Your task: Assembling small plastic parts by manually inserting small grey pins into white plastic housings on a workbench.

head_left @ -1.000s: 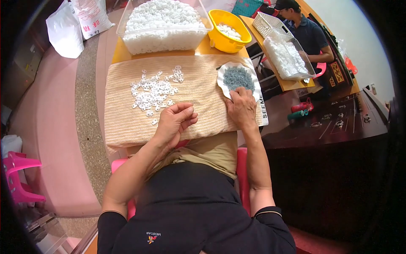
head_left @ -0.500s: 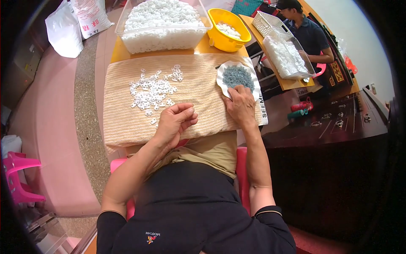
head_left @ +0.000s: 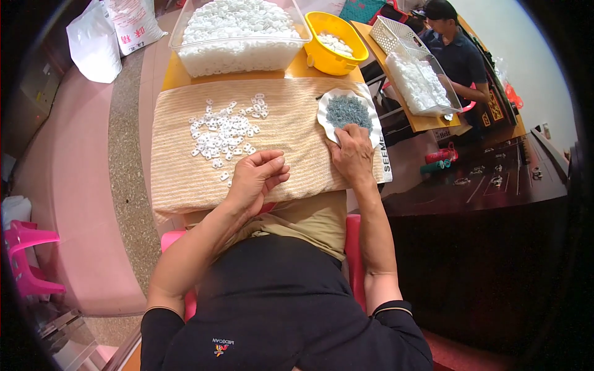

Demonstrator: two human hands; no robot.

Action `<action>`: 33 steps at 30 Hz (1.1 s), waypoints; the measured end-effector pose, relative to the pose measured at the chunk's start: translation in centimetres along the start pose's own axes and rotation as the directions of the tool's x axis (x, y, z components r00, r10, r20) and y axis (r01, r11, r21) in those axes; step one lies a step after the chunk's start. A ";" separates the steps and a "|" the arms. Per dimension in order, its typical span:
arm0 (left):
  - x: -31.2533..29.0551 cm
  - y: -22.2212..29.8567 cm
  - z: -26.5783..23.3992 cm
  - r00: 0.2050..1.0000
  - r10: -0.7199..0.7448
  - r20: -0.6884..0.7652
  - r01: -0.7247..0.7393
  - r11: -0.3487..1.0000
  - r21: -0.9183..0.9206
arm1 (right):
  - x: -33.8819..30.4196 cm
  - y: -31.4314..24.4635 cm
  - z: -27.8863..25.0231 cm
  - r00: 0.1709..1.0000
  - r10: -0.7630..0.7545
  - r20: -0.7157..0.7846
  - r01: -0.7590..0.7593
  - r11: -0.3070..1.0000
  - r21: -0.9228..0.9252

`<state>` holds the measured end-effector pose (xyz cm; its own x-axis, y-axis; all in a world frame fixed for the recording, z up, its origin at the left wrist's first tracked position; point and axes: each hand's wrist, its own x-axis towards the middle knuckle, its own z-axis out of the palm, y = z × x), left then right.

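My left hand [head_left: 258, 175] hovers over the near edge of a striped beige cloth [head_left: 176, 179], thumb and fingers pinched together; whatever lies between them is too small or hidden to make out. Beyond it, small white plastic pieces with holes [head_left: 224, 136] are scattered loosely on the cloth. At the right, my right hand [head_left: 354, 154] reaches to the near rim of a white scalloped dish [head_left: 323, 114]. Its fingers are bent and drawn together beside a heap of tiny grey-blue parts [head_left: 348, 113], which look like screws. The fingertips are hidden from view.
A clear tub [head_left: 241, 59] full of white pieces stands at the table's far side, next to a yellow basin [head_left: 337, 62] holding more. To the right, a co-worker [head_left: 458, 55] sits by another full tub [head_left: 421, 86]. A dark table [head_left: 470, 191] carries small parts.
My hands stay almost where they were, the left still pinched and the right still at the dish. The co-worker at the right has shifted posture, head and arm moved slightly.
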<state>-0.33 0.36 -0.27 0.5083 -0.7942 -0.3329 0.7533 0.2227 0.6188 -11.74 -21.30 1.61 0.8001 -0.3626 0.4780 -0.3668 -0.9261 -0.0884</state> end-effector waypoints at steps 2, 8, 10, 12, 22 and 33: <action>0.0 0.0 0.1 1.000 -0.006 -0.005 0.006 1.000 -0.002 | 0.0 0.1 0.0 1.000 0.002 0.012 -0.002 1.000 0.003; 0.0 0.0 0.0 1.000 -0.009 -0.005 0.009 1.000 0.002 | -0.2 -0.1 0.0 0.999 -0.033 -0.012 0.033 0.999 0.009; 0.0 -0.1 0.1 1.000 -0.005 -0.012 0.005 1.000 0.012 | -0.4 -0.3 -0.1 0.997 -0.056 -0.050 0.058 0.997 0.045; -0.1 -0.1 0.1 1.000 -0.009 -0.013 0.009 1.000 0.006 | -0.6 -0.2 0.2 0.996 -0.060 -0.070 0.064 0.997 0.051; -0.4 0.0 0.4 1.000 -0.012 -0.015 0.012 1.000 -0.007 | -0.8 -1.0 0.6 0.986 -0.059 -0.155 0.072 0.994 0.083; -0.3 0.0 0.2 1.000 -0.026 0.006 0.026 1.000 0.002 | -0.5 -0.9 0.0 0.982 0.036 -0.187 -0.002 0.984 0.176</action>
<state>-0.55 0.46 -0.06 0.4861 -0.8030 -0.3448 0.7652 0.2006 0.6117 -11.82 -20.27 1.42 0.6834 -0.3694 0.6296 -0.2795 -0.9292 -0.2418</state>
